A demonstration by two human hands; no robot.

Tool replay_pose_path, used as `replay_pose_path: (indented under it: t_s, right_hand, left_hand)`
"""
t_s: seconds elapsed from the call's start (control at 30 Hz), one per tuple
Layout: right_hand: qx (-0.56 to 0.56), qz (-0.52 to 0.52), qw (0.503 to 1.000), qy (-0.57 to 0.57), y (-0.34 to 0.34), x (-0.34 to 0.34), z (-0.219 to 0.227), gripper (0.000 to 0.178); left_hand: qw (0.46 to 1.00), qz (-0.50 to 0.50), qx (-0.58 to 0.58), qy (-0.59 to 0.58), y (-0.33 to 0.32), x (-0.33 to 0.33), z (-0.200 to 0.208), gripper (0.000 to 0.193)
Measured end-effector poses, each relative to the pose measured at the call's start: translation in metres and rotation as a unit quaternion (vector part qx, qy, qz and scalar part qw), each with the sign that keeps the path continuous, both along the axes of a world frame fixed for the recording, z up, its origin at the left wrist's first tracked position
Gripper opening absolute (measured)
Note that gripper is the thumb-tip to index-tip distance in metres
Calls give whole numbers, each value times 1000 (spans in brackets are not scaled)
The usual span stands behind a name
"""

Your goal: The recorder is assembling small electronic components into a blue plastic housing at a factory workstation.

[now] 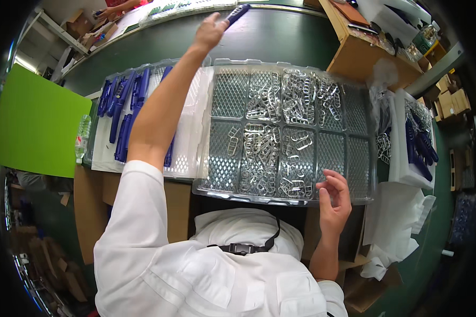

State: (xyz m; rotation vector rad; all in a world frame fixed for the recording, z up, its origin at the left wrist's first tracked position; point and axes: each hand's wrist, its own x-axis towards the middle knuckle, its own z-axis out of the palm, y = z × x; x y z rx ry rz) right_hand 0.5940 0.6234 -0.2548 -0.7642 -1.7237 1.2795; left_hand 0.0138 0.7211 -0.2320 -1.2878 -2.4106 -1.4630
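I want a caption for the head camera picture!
Left hand holding a blue piece beyond a tray of silver buckles.

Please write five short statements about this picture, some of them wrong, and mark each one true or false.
1. The left hand holds a dark blue part. True.
2. The right hand is farther from the body than the left hand. False: it is nearer.
3. The metal pieces are gold-coloured. False: they are silver-coloured.
4. A clear bottle is left of the tray's blue parts. True.
5. The bright green panel is on the right. False: it is on the left.
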Motion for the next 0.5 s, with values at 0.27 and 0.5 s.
replay_pose_path:
  t_s: [0.27,0.5]
  right_hand:
    - [96,-65,978,-172,16,-6,22,28]
    - [299,86,902,-300,102,-110,19,22]
  left_hand:
    - [985,-33,164,32,-173,94,64,53]
    - [943,226,243,-34,-472,171,-3,35]
